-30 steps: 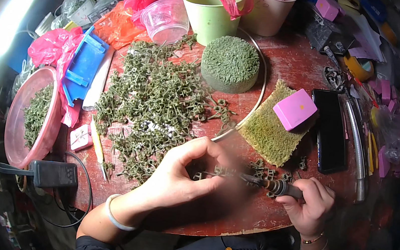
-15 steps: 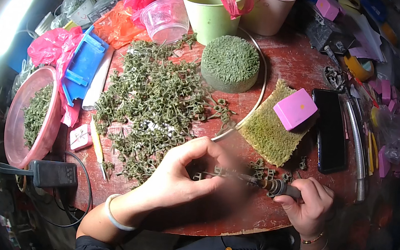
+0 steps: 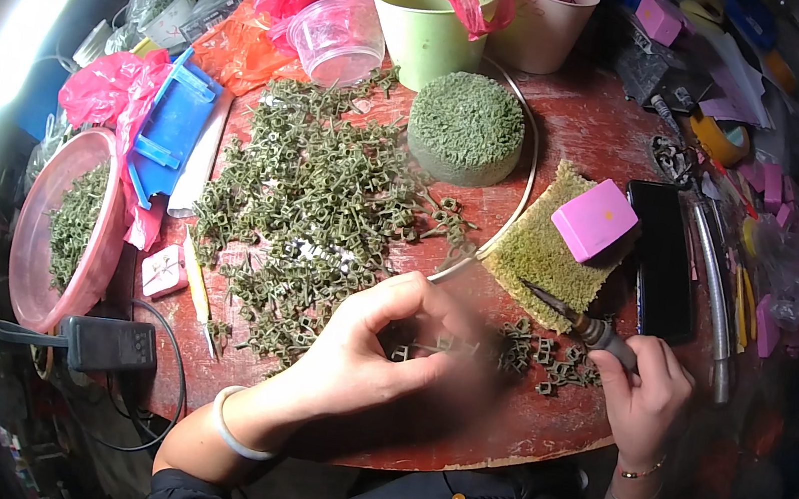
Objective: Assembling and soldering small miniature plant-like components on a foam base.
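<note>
From here I've right hand [image 3: 651,396] wrapped round pen-like tool [image 3: 600,337], its tip over the sponge [image 3: 524,249], left hand [image 3: 371,352] half-curled lower-left of sponge, contents unclear; likely tip-to-sponge step, next wants light touch.

Two hands [image 3: 381,348] [image 3: 647,398], one held tool [image 3: 600,335], two buckets [image 3: 427,41] [image 3: 540,26]
</note>
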`<action>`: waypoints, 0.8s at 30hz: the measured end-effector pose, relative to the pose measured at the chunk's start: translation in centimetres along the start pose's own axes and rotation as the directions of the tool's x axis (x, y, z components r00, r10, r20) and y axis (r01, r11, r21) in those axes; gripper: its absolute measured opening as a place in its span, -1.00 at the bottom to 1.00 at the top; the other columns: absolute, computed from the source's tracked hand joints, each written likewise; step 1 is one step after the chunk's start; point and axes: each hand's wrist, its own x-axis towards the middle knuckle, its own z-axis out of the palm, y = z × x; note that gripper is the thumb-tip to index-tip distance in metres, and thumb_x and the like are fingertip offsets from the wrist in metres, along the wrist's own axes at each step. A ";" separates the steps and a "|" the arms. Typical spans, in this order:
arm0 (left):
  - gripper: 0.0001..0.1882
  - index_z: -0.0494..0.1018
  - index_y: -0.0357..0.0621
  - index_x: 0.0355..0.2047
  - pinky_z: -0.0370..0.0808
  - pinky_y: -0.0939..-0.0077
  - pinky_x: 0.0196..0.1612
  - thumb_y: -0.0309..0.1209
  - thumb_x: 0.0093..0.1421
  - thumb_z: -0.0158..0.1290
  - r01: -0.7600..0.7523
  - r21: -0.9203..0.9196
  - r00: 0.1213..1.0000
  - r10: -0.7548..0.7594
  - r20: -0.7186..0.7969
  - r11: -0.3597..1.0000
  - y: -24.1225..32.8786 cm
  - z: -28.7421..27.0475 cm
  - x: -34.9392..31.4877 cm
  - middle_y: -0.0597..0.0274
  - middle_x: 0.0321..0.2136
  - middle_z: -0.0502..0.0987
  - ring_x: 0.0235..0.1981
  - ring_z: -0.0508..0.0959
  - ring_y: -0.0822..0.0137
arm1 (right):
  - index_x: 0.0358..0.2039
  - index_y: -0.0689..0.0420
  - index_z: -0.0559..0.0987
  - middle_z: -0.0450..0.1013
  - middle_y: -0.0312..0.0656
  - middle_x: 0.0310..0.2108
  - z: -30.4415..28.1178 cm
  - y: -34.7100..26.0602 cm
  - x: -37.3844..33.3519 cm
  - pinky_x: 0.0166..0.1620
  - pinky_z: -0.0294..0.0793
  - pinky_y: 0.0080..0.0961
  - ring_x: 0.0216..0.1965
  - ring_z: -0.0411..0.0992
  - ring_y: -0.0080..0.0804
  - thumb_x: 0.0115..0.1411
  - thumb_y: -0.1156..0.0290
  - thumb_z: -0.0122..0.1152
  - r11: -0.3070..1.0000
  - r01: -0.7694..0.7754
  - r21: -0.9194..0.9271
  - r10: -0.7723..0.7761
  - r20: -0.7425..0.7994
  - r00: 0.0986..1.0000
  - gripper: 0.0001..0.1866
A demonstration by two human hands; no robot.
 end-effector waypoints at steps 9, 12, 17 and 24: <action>-0.77 0.54 -0.25 -0.21 0.47 0.55 -0.06 -0.63 0.09 0.21 0.026 -0.017 1.000 -0.026 0.016 1.000 0.1 -0.1 0.1 0.28 -0.22 0.55 -0.16 0.54 0.47 | -0.46 0.12 0.48 0.35 -0.24 -0.65 0.0 -1.5 -0.3 -0.59 0.34 -0.35 -0.66 0.40 -0.24 0.10 -0.07 0.39 0.981 0.110 0.162 -0.124 0.075 0.989 -0.52; -0.77 0.53 -0.27 -0.19 0.49 0.54 -0.04 -0.65 0.11 0.18 0.096 -0.057 0.995 -0.094 0.030 0.994 0.5 -0.2 0.0 0.26 -0.20 0.56 -0.15 0.55 0.47 | -0.47 0.12 0.48 0.37 -0.26 -0.64 0.3 -1.5 -0.3 -0.59 0.35 -0.37 -0.66 0.41 -0.27 0.08 -0.06 0.41 0.978 0.129 0.164 -0.147 0.099 0.984 -0.52; -0.80 0.53 -0.29 -0.18 0.50 0.56 -0.06 -0.66 0.16 0.15 0.121 -0.133 0.991 -0.113 0.069 0.984 0.9 0.0 0.1 0.26 -0.20 0.57 -0.17 0.56 0.49 | -0.47 0.11 0.48 0.37 -0.28 -0.64 0.2 -1.5 -0.3 -0.58 0.35 -0.40 -0.66 0.41 -0.29 0.08 -0.04 0.41 0.978 0.153 0.140 -0.166 0.091 0.982 -0.53; -0.81 0.54 -0.28 -0.18 0.51 0.57 -0.08 -0.64 0.17 0.18 0.161 -0.174 0.985 -0.148 0.083 0.972 1.0 -0.1 0.0 0.27 -0.22 0.58 -0.19 0.56 0.50 | -0.48 0.11 0.48 0.37 -0.28 -0.64 0.5 -1.6 -0.2 -0.59 0.35 -0.40 -0.65 0.41 -0.30 0.07 -0.05 0.42 0.977 0.158 0.144 -0.172 0.091 0.981 -0.53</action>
